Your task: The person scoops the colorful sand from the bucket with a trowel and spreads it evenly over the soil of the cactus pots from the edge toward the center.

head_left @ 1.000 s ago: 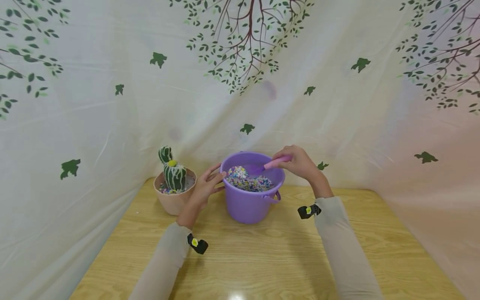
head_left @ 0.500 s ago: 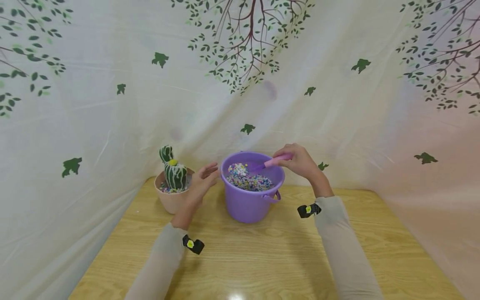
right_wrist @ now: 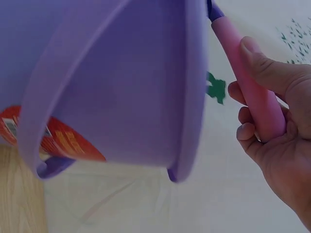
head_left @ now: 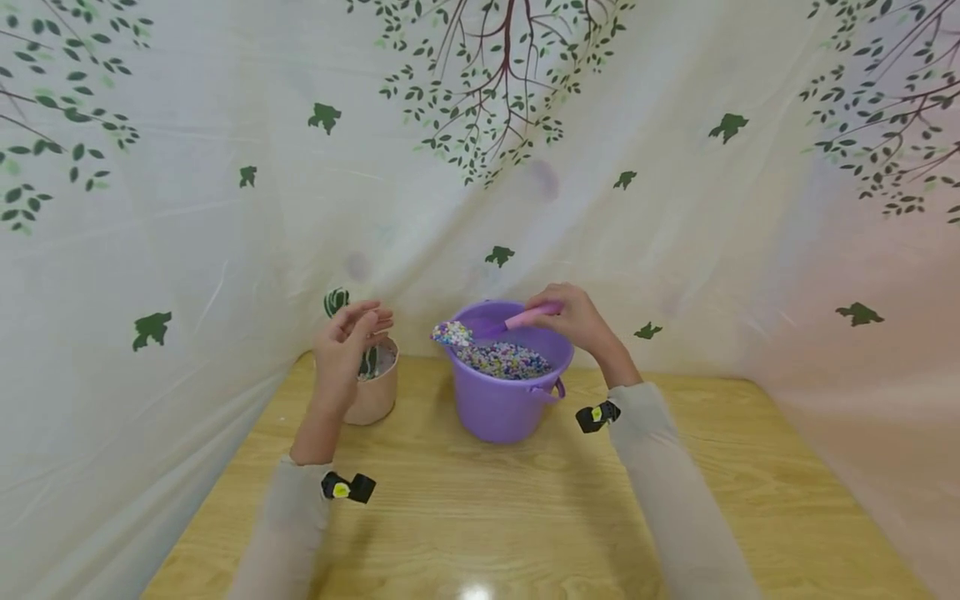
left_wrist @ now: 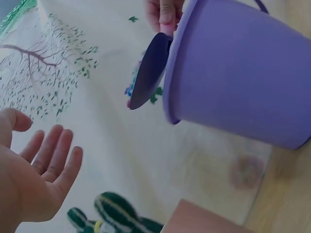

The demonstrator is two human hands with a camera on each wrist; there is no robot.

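Observation:
My right hand [head_left: 573,321] grips the pink handle [right_wrist: 250,82] of a small trowel, fingers curled round it. The trowel's purple blade [left_wrist: 150,73] is tilted over the left rim of a purple bucket [head_left: 495,408], heaped with small multicoloured beads [head_left: 453,334]. More beads [head_left: 506,360] fill part of the bucket. My left hand [head_left: 341,354] is raised with relaxed fingers and holds nothing. In the head view it overlaps the potted cactus, hiding much of its green body. The cactus [left_wrist: 114,208] stands in a pinkish-tan pot [head_left: 373,398] left of the bucket.
Bucket and pot stand near the back of a wooden table [head_left: 465,500]. Behind them hangs a pale cloth [head_left: 420,217] printed with branches and green leaves. The bucket's handle [right_wrist: 68,73] hangs down on its right side.
My left hand has left the bucket's rim and moved left in front of the cactus. My right hand has brought the loaded trowel left, from inside the bucket to over its rim.

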